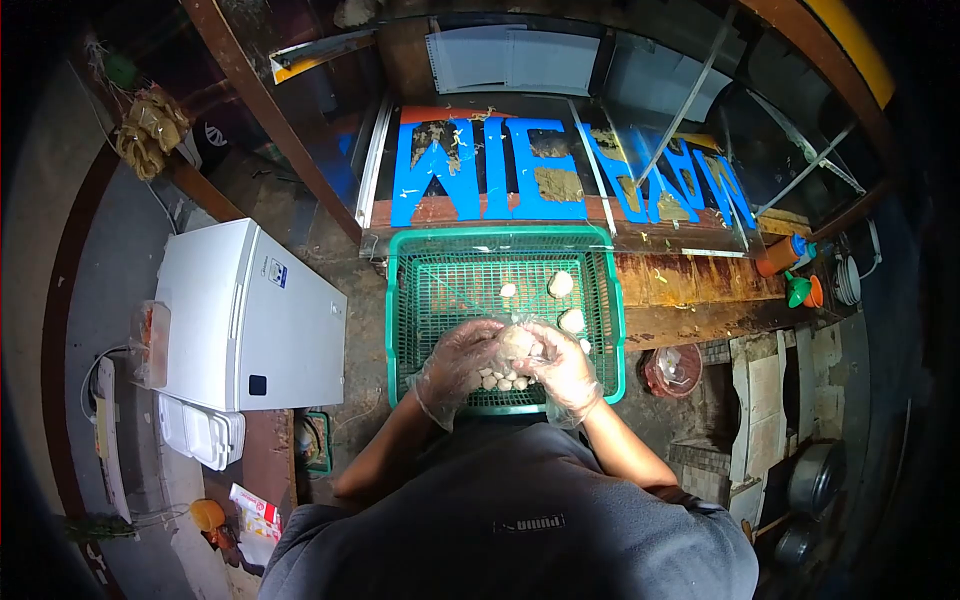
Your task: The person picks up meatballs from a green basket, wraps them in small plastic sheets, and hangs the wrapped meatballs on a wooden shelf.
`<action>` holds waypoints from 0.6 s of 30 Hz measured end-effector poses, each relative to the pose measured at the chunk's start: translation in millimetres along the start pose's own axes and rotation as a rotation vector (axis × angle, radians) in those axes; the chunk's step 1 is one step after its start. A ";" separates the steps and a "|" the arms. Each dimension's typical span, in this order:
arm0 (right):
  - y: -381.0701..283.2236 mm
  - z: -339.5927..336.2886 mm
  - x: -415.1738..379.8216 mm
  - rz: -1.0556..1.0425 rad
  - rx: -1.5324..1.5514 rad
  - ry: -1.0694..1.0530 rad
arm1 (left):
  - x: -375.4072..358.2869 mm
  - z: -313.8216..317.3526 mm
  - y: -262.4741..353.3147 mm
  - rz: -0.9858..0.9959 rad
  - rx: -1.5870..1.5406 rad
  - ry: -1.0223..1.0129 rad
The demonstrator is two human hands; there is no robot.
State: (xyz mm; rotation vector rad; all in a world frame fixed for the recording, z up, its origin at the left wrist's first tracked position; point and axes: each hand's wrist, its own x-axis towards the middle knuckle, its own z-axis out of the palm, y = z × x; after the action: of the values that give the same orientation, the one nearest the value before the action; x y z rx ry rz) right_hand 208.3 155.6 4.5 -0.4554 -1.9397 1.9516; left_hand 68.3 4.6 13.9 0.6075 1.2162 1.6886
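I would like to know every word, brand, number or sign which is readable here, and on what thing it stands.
"PUMA": on the dark grey shirt.
"MIE": large blue letters behind the basket; the blue letters to their right are partly covered, so I cannot read them surely.
Too small: logo and sticker on the white appliance.
Too blurred: print on the red-and-white packet.

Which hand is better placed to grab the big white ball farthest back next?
Probably the right hand: it is nearer to that white ball, which sits toward its side of the green basket. The left hand is farther off. Both hold another pale lump, though.
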 end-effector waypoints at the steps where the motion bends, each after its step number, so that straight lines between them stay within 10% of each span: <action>1: -2.8 -2.0 -0.4 0.027 0.006 0.002 | -0.8 1.9 -1.5 -0.004 -0.003 0.003; 18: -13.4 3.2 -0.2 0.115 0.208 -0.002 | 3.3 -14.1 -26.9 -0.058 -0.131 -0.054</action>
State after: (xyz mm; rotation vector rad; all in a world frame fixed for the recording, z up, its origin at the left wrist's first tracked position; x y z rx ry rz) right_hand 207.3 152.6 18.0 -0.5174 -1.7215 2.1974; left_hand 66.2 3.0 -16.6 0.5299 1.0662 1.6773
